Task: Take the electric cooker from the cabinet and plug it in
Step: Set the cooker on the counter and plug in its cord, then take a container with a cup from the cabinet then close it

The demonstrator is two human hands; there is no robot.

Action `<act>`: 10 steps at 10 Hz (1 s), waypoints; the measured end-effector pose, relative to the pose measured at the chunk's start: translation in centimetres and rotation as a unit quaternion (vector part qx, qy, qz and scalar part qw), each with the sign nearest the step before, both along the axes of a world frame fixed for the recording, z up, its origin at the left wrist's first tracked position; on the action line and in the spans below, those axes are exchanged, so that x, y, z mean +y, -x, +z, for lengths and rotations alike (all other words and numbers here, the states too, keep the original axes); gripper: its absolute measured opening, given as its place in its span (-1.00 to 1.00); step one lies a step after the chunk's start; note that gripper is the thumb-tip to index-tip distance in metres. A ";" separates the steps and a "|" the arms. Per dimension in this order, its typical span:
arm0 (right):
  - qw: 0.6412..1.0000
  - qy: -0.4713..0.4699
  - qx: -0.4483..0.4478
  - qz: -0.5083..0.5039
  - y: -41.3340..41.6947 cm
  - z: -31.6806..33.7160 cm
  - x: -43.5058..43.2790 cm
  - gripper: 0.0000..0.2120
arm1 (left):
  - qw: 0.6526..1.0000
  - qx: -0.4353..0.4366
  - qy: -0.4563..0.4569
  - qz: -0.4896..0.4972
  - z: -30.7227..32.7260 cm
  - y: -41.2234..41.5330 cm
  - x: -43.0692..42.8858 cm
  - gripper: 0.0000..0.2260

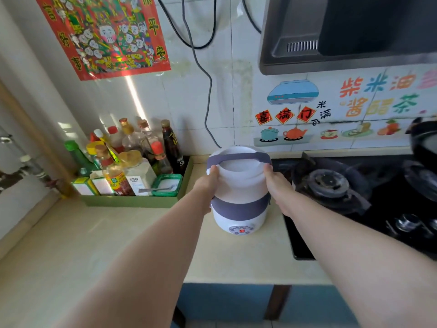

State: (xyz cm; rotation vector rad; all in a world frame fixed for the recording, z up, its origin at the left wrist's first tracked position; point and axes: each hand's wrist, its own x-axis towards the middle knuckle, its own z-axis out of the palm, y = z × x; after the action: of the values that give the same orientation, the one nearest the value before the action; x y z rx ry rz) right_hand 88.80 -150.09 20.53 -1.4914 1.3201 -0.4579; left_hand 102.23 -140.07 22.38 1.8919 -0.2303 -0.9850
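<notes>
The electric cooker [238, 190] is a white cylinder with a grey-purple band and a grey-purple handle across its lid. It stands upright on the beige countertop [123, 237], just left of the stove. My left hand [208, 183] grips its left side and my right hand [277, 188] grips its right side, thumbs near the lid rim. A control dial faces me low on its front. A dark cable [208, 95] hangs down the tiled wall to just behind the cooker; its lower end is hidden.
A green tray [132, 201] with several bottles and seasoning boxes sits at the left against the wall. A black gas stove [350, 188] lies at the right, with a range hood [343, 34] above. A dark pan [425, 140] shows at the far right edge.
</notes>
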 end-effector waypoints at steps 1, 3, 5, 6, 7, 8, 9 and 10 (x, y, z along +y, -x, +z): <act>0.999 0.002 -0.038 -0.027 -0.4 -0.6 1.1 -0.36 | 1.000 0.004 0.027 0.006 -0.6 -0.2 0.6 -0.50; 0.989 0.032 -0.039 -0.138 -0.8 -3.9 5.0 -0.54 | 0.997 0.008 0.027 0.067 -2.1 -0.4 4.9 -0.50; 0.997 -0.030 0.011 -0.066 -2.8 -6.4 9.1 -0.63 | 0.988 -0.016 -0.019 0.154 -3.1 -1.5 13.6 -0.47; 0.995 -0.026 0.009 0.092 -3.5 -7.5 12.8 -0.82 | 0.976 -0.052 -0.009 0.209 -3.4 -0.2 18.7 -0.51; 0.975 -0.020 0.004 0.222 -1.9 -6.8 16.6 -0.84 | 0.961 -0.043 -0.018 0.272 -3.9 3.1 23.0 -0.55; 0.930 -0.025 -0.003 0.366 0.5 -5.8 21.5 -0.80 | 0.937 -0.039 -0.026 0.347 -4.3 7.8 26.9 -0.63; 0.881 0.007 -0.006 0.474 2.4 -5.5 25.5 -0.77 | 0.909 -0.073 -0.027 0.410 -5.1 12.3 30.4 -0.75; 0.824 0.024 0.009 0.566 4.9 -5.7 30.0 -0.80 | 0.878 -0.075 -0.032 0.471 -5.4 17.1 35.0 -0.88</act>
State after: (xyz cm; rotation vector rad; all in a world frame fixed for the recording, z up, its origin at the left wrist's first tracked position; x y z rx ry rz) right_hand 83.85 -120.10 14.79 -2.0137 0.2441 0.3129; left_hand 85.15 -105.10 17.00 1.8031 0.6056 -0.1732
